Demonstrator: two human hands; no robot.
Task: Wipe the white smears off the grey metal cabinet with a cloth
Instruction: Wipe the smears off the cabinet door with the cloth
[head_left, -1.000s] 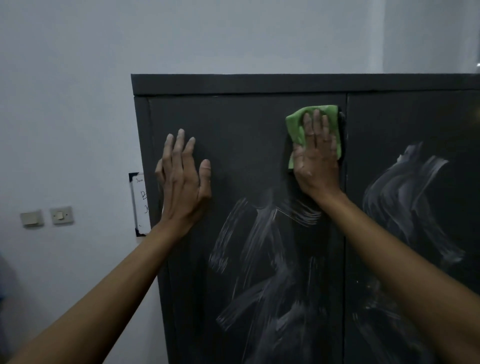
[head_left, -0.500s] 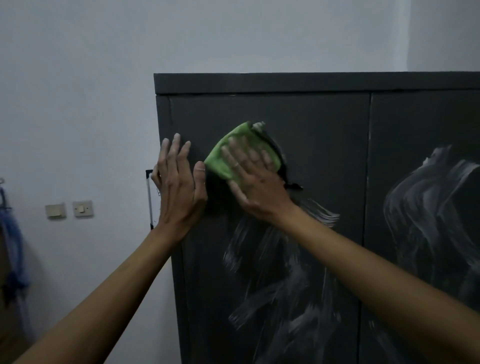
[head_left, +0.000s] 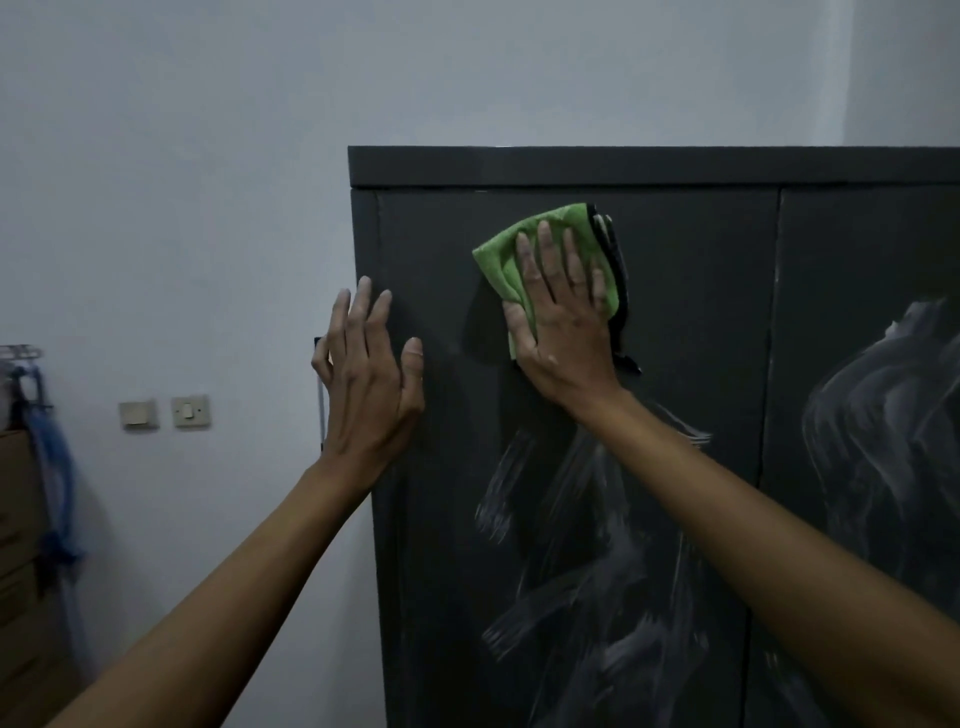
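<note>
Where the pale grey wall (head_left: 208, 156) meets its left edge, the dark grey metal cabinet (head_left: 675, 166) fills the view from 12 round to 5 o'clock, its two doors split by a vertical seam. White smears (head_left: 587, 561) streak the left door toward 6 o'clock, and another patch marks the right door at 3 o'clock; the upper part of the left door is dark and plain. With fingers flat and straight, the right hand (head_left: 563, 322) presses a folded green cloth (head_left: 506, 262) against the left door near its top. At 9 o'clock of it, the left hand (head_left: 371, 382) lies spread and flat on the cabinet's left edge, holding nothing. Two wall switches (head_left: 166, 413) sit at 9 o'clock, with blue fabric (head_left: 54, 467) hanging and stacked brown boxes (head_left: 15, 519) beyond.
</note>
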